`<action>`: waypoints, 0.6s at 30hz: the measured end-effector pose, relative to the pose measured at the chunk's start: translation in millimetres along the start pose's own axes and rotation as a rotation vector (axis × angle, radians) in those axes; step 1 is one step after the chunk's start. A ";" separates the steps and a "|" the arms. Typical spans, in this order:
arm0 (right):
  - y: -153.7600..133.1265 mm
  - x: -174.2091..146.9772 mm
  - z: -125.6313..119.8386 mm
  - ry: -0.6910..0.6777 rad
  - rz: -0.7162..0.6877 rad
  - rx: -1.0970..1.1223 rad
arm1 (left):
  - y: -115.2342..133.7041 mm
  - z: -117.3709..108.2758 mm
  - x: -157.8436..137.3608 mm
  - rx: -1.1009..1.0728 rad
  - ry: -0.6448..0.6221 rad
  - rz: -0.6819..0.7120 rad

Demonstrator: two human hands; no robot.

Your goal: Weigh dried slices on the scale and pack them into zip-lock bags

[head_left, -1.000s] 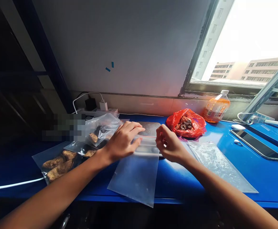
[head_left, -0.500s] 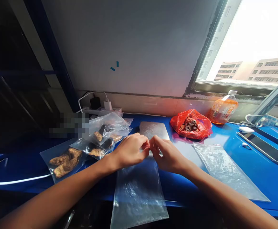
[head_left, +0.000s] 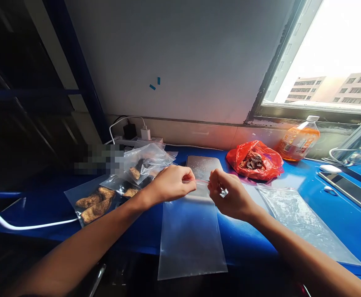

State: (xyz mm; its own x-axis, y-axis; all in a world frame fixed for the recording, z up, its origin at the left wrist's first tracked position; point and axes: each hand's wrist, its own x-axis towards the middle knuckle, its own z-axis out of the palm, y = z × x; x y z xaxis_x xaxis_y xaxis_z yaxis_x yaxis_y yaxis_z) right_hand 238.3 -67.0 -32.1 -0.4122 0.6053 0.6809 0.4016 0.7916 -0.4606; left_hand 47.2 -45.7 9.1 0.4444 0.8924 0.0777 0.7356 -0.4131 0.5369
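A clear plastic bag [head_left: 193,241] hangs from my two hands, its lower end reaching past the table's front edge. My left hand [head_left: 176,181] pinches the top edge at its left side. At the right side of that edge, my right hand [head_left: 228,189] is closed on the bag. A short stretch of the rim runs between the hands, which are apart. Just behind them a flat metal-topped scale [head_left: 203,164], dusted with specks, lies on the blue table [head_left: 137,235]. No contents show in the held bag.
Left lie clear bags [head_left: 146,161] holding brown dried pieces [head_left: 95,206]. A red plastic bag [head_left: 239,159] of dark dried slices and an orange drink bottle [head_left: 301,140] stand back right. Another clear bag [head_left: 310,222] and a phone [head_left: 352,192] lie right. A white cable [head_left: 28,226] crosses the left side.
My hands have moved apart, pulling the bag's top edge out between them. The hanging bag looks flatter and smoother. The whole view has shifted slightly.
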 end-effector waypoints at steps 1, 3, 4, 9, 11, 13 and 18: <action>-0.8 0.5 -2.8 0.001 0.015 0.021 | -1.5 -3.0 0.8 -0.034 -0.008 -0.007; -2.4 1.5 -8.3 0.012 0.048 0.044 | -5.4 -8.3 2.8 -0.103 -0.028 -0.007; -2.8 2.0 -11.1 0.025 0.068 0.051 | -7.4 -10.8 3.8 -0.132 -0.037 -0.004; 0.2 3.8 -27.4 0.099 0.139 0.124 | -14.1 -24.2 6.3 -0.169 -0.054 0.006; 2.7 4.5 -34.8 0.107 0.144 0.138 | -15.3 -29.7 6.1 -0.177 -0.063 0.008; 5.3 5.1 -41.5 0.118 0.149 0.145 | -16.5 -34.0 5.6 -0.193 -0.073 0.011; 18.2 4.3 -47.5 0.058 0.225 0.154 | -20.5 -32.9 4.9 -0.154 -0.053 0.028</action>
State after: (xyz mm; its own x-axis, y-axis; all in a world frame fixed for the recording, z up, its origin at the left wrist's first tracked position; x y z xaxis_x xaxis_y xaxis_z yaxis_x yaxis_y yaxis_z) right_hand 282.7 -53.9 -10.5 -0.2775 0.7649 0.5813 0.3466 0.6440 -0.6820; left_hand 17.4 -26.9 26.1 0.4925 0.8688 0.0523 0.6376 -0.4010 0.6578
